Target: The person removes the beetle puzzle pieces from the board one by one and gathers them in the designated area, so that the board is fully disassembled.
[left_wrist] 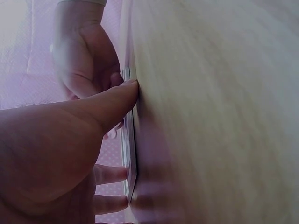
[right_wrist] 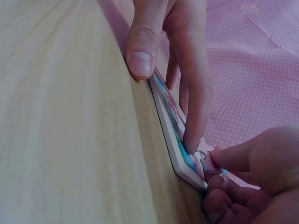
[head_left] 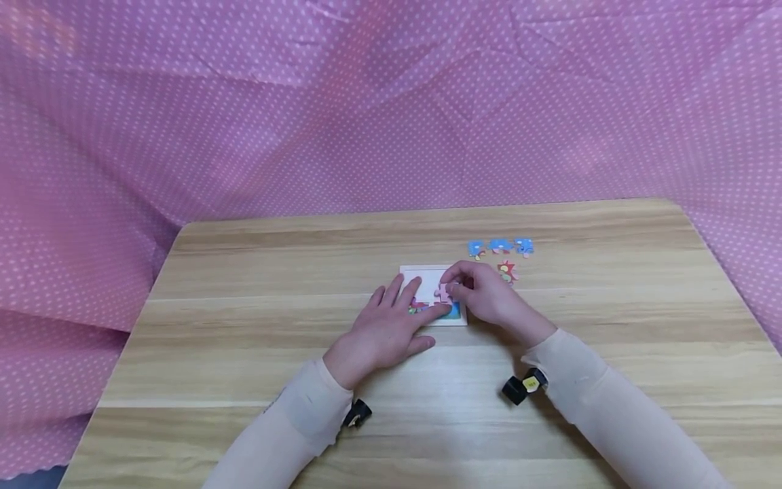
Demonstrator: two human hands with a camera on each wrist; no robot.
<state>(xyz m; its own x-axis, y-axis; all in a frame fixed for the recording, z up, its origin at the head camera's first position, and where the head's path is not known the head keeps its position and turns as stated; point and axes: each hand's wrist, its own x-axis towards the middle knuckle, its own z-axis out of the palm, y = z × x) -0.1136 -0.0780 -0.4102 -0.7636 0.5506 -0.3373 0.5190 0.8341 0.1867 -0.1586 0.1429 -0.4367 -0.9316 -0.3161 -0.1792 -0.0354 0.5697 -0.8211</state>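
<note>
A white puzzle tray lies on the table, with colourful jigsaw pieces set along its near side. My left hand spreads over the tray's left and near part, its straight fingers touching it. In the right wrist view, the left index fingertip presses near the tray's corner. My right hand pinches a pink puzzle piece between thumb and fingers, over the right side of the tray. The same piece looks slightly tilted in the right wrist view. Whether it touches its neighbours I cannot tell.
Three blue puzzle pieces lie in a row beyond the tray, to the right. A red and green piece sits just behind my right hand. Pink dotted cloth hangs along the far edge of the wooden table.
</note>
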